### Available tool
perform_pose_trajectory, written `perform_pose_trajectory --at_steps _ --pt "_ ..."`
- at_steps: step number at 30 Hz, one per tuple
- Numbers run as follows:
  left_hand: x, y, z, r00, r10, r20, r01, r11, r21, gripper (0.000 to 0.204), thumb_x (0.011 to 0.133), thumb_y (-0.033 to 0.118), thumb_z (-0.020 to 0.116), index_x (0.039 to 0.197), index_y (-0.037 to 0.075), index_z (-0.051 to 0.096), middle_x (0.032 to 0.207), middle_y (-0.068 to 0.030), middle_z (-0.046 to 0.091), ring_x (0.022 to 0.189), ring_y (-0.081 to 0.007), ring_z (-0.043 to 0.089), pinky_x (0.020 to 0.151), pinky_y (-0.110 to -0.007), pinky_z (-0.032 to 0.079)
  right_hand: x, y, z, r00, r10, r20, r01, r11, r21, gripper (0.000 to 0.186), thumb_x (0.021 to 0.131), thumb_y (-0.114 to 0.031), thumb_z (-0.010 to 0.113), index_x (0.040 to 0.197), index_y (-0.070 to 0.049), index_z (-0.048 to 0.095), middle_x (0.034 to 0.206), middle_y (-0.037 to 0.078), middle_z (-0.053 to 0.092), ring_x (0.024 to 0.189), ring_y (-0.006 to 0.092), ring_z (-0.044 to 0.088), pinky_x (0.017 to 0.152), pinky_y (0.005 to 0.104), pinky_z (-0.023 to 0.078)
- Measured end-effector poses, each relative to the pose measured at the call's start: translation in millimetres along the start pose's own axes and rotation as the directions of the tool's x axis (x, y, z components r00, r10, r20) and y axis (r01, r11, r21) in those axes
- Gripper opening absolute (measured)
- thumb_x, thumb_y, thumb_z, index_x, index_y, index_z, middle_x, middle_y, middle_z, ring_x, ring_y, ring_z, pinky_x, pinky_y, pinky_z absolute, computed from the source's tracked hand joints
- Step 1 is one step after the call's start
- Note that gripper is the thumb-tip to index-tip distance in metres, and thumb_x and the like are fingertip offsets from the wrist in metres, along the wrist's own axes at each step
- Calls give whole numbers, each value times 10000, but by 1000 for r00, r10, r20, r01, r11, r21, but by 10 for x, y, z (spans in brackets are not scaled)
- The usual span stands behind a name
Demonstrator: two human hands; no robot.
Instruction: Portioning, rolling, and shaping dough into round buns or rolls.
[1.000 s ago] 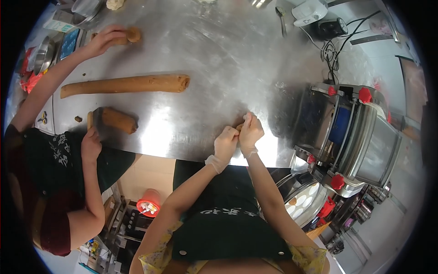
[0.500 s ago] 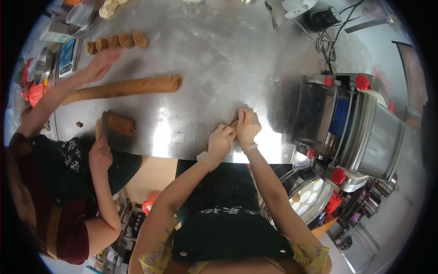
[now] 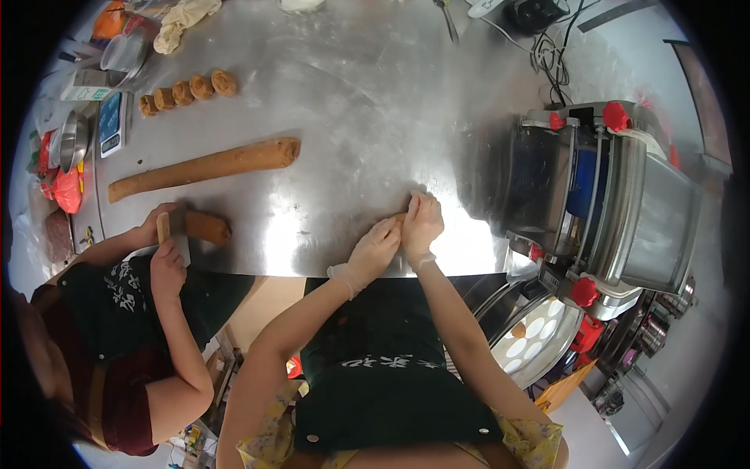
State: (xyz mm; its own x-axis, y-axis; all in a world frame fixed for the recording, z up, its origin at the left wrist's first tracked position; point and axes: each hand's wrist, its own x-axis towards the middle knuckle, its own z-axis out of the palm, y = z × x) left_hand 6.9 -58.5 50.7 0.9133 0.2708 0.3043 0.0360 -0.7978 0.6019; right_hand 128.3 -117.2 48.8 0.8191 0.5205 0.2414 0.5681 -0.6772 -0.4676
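Both of my hands, in thin clear gloves, meet above the near part of the steel table [image 3: 367, 125]. My left hand [image 3: 375, 248] is closed, its fingers bent against a small piece of brown dough [image 3: 401, 217]. My right hand [image 3: 423, 223] is closed around the other side of that piece, wrist raised. Most of the dough is hidden by my fingers; only a sliver shows between the hands. To the left lie a long brown dough log [image 3: 207, 164] and a row of several cut dough pieces [image 3: 182, 93].
At the left a co-worker's hand [image 3: 167, 270] holds a dough cutter [image 3: 176, 232] against a short dough log [image 3: 208, 228]. Beyond are a digital scale [image 3: 114, 123] and metal bowl [image 3: 74, 141]. A steel rolling machine [image 3: 598, 203] stands right, above a tray of white rounds [image 3: 539, 336].
The co-worker's far hand has come back from the row of dough pieces to the cutter. My hands stay together on the dough, with fingers slightly shifted. The whole view has shifted slightly.
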Motion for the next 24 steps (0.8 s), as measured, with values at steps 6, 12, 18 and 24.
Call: perform_pose_trajectory --at_steps 6,12,18,24 --pt "214 -156 -62 989 -97 112 113 983 -144 226 795 35 621 1011 17 685 1118 -87 623 1101 -295 572 922 -425 520 -25 8 24 991 130 -38 -131 991 -39 131 955 -157 621 895 -47 658 784 112 671 670 289 651 632 392 527" --pt "453 -266 -223 955 -57 291 103 984 -147 218 753 30 666 966 65 696 1024 -31 655 1057 -266 569 914 -430 490 -217 -29 -131 720 625 302 -689 591 420 255 1013 -231 563 963 -23 701 738 109 680 624 222 649 589 351 495" --pt "25 -350 -149 985 132 112 -129 991 -33 373 794 63 635 1167 67 660 1291 -81 574 1209 -297 523 1099 -483 391 -291 -239 5 956 293 -3 -291 950 112 105 923 -142 657 982 -61 685 849 134 666 714 316 654 645 395 532" --pt "-80 -233 -123 962 -16 274 -71 949 306 540 884 159 554 1403 19 515 1497 -133 463 1431 -341 350 1137 -540 329 -169 -108 224 989 -46 -141 34 996 -85 163 880 -64 649 1037 -106 635 845 107 638 718 296 621 625 416 506"
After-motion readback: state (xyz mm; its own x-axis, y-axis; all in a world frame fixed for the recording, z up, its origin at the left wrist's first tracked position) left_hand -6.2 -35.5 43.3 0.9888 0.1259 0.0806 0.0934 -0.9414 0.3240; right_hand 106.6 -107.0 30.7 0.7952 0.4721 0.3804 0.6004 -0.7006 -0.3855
